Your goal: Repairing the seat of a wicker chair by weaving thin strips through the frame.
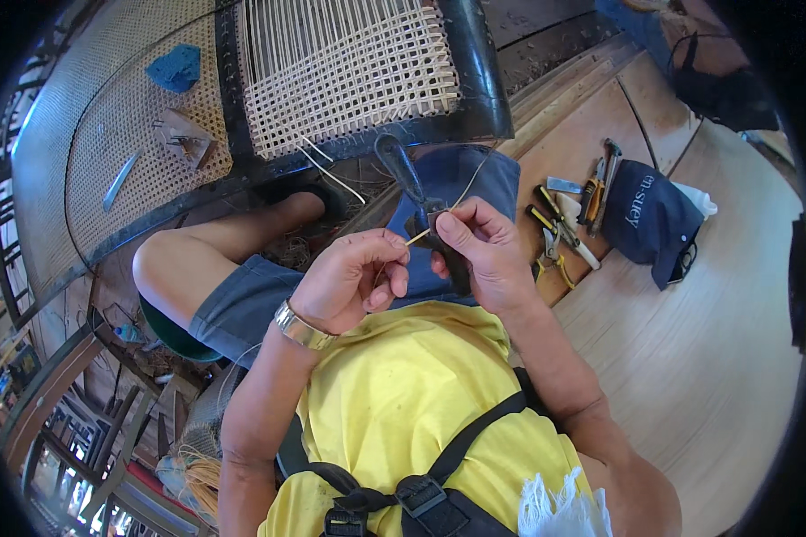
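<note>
My left hand [358, 273], with a metal watch on its wrist, pinches a thin cane strand [417, 237] between thumb and fingers. The strand runs up to my right hand [485, 251], closed on it with the thumb on top, and its thin end rises beyond over my thigh. Between the hands, above my lap, is a dark hand tool [401, 170] with a black handle; a dark part of it reaches under my right fingers. The fingers hide how it is held. Ahead is a black-framed panel [349, 89] of partly woven cane, loose pale strand ends [331, 170] hanging from its near edge.
A finished cane panel [98, 134] at left carries a blue cloth [175, 69], a small wooden block [184, 139] and a thin blade [121, 182]. On the boards at right lie pliers [551, 246], a yellow-black cutter [591, 192] and a dark cap [649, 215]. A cane bundle [197, 479] sits lower left.
</note>
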`<action>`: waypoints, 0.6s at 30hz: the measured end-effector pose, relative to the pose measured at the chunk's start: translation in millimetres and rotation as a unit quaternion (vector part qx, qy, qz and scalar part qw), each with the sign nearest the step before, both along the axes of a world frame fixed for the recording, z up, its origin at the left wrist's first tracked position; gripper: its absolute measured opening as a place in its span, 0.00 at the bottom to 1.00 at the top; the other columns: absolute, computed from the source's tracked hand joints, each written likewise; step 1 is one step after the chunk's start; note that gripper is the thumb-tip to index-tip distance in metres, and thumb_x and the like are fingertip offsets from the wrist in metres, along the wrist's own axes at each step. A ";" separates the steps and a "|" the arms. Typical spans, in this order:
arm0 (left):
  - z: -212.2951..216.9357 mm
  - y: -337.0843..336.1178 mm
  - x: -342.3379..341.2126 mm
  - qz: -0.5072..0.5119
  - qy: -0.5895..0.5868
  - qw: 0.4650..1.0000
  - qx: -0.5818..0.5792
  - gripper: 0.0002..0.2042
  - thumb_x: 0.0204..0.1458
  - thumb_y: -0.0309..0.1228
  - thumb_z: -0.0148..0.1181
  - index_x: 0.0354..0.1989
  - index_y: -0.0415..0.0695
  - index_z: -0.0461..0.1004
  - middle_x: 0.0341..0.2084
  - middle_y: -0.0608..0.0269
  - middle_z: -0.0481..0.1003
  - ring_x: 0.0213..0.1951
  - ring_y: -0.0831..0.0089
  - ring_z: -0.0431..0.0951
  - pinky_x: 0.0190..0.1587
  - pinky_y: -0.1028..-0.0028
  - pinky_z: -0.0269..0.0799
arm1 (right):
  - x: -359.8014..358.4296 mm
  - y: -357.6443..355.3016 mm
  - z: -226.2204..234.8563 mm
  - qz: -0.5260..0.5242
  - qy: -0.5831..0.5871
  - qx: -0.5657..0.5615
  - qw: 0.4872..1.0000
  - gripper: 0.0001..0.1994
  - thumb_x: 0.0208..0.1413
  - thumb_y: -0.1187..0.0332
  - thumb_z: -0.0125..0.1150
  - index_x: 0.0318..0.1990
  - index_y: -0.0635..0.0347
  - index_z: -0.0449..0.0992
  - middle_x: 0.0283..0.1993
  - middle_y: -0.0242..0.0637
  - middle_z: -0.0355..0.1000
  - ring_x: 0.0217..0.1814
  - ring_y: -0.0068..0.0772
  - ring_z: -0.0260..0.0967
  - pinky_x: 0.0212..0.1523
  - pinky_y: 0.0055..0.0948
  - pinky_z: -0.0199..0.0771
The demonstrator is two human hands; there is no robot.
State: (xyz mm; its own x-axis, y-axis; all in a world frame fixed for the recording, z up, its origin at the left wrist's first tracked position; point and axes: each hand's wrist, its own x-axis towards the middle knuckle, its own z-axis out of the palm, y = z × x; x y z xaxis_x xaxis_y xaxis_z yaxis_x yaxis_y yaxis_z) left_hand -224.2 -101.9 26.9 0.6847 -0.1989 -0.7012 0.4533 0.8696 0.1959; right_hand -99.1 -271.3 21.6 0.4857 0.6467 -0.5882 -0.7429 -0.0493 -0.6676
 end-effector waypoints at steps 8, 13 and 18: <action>-1.7 -4.6 -11.8 -0.072 -0.034 0.989 0.121 0.09 0.63 0.34 0.53 0.39 0.41 0.74 0.24 0.63 0.79 0.17 0.86 0.69 0.21 0.85 0.62 | -0.4 4.7 3.3 0.019 -0.081 -0.072 0.994 0.07 0.60 0.67 0.64 0.34 0.58 0.73 0.29 0.30 0.74 0.22 0.20 0.70 0.22 0.20 0.70; 11.6 7.0 -29.3 -0.139 -0.047 0.963 0.227 0.11 0.64 0.35 0.52 0.43 0.39 0.74 0.28 0.64 0.80 0.19 0.90 0.69 0.23 0.87 0.64 | 4.5 6.5 16.5 0.019 -0.089 -0.096 0.991 0.07 0.60 0.67 0.64 0.34 0.59 0.72 0.27 0.30 0.72 0.21 0.20 0.70 0.22 0.18 0.70; 20.3 12.2 -38.7 -0.159 -0.046 0.945 0.283 0.11 0.64 0.33 0.52 0.45 0.37 0.74 0.31 0.64 0.80 0.21 0.90 0.68 0.25 0.87 0.65 | 4.7 5.4 15.8 0.033 -0.124 -0.107 0.986 0.08 0.60 0.67 0.64 0.35 0.60 0.73 0.27 0.29 0.71 0.21 0.18 0.70 0.21 0.17 0.69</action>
State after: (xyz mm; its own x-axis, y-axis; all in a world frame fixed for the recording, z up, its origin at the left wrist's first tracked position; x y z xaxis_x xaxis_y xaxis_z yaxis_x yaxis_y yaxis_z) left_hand -262.8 -89.8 47.2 0.7161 -0.0161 -0.6978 0.6328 0.4368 0.6394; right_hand -94.4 -265.9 37.4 0.5932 0.5562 -0.5821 -0.5480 -0.2507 -0.7980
